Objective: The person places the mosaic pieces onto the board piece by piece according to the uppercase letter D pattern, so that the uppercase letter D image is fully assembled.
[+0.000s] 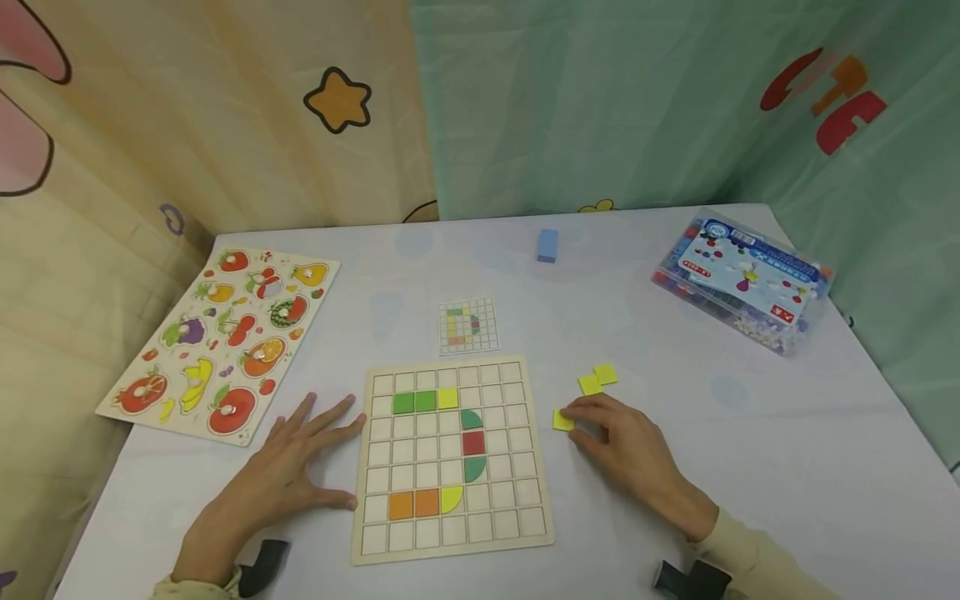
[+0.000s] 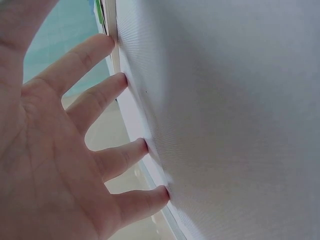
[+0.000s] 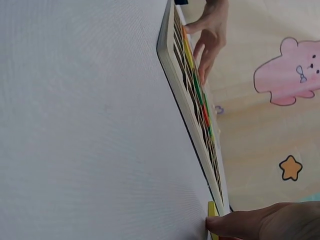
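A wooden grid board lies flat in front of me. On it are green, yellow, red and orange tiles, some square and some quarter-round. My left hand rests with fingers spread on the cloth, thumb and index fingertips at the board's left edge. Just right of the board, my right hand pinches a yellow square tile between thumb and fingers. In the right wrist view the thumb presses that yellow tile near the board's side. Beyond this hand lie two more yellow square tiles.
Behind the board lies a small pattern card with a coloured grid. A fruit puzzle board lies at the left. At the back are a blue block and, farther right, a clear plastic box with a printed label. Curtains hang behind the table.
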A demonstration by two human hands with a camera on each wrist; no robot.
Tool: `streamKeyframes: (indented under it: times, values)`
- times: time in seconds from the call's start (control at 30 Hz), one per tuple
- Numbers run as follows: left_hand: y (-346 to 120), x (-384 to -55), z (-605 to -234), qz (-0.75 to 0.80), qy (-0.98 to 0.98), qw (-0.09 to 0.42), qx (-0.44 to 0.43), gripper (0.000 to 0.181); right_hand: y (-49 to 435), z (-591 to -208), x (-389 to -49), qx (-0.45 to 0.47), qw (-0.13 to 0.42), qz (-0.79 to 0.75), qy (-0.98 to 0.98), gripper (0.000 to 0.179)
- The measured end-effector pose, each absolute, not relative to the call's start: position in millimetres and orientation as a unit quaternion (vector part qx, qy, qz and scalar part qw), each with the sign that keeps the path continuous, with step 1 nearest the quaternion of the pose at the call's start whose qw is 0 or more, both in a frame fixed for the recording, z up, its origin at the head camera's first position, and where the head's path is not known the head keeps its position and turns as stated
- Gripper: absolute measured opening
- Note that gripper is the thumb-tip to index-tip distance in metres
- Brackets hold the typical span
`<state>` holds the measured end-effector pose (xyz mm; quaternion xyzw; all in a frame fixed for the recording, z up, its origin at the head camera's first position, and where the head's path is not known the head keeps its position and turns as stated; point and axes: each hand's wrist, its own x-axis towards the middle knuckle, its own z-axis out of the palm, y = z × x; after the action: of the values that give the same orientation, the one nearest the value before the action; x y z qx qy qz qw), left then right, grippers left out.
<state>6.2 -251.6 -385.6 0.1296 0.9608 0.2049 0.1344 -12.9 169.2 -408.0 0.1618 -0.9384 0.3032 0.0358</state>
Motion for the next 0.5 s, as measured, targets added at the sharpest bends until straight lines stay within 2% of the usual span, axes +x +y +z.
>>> streamKeyframes:
  times: [0.3, 0.5]
  values:
    - [-252, 6, -386, 0.199, 0.962, 0.131, 0.131, 0.103, 165, -406, -14, 0.193, 0.049, 0.341, -0.919, 0.032]
    - [-252, 6, -386, 0.203, 0.961, 0.133, 0.130, 0.103, 144, -401, -11, 0.225, 0.035, 0.372, -0.900, 0.029]
